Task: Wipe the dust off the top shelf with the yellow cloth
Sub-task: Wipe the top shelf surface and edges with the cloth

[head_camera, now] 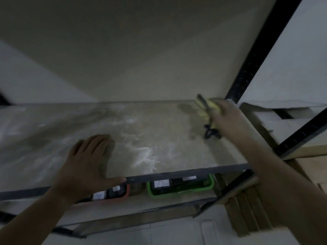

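Wiping is the step in hand, as I judge it. The cloth (206,107) is bunched at the far right corner of the shelf (53,131), just beside the black post (256,55). It is blurred, so I cannot tell if it presses on the surface or is slightly lifted. The right hand (228,117) grips it with curled fingers. The cloth sticks out to the left of the hand, and a dark cord (211,132) hangs from its near end.

White dust (141,152) lies in streaks across the middle of the shelf and toward the near edge, well apart from the cloth. The next move, I think, calls for drawing the cloth leftward and nearer through these streaks, pressed flat on the surface.

The left hand (88,160) holds nothing. It rests flat on the near left part of the shelf with straight fingers and the thumb along the front edge. Below the shelf, a green bin (180,191) and a red bin (113,198) are visible.
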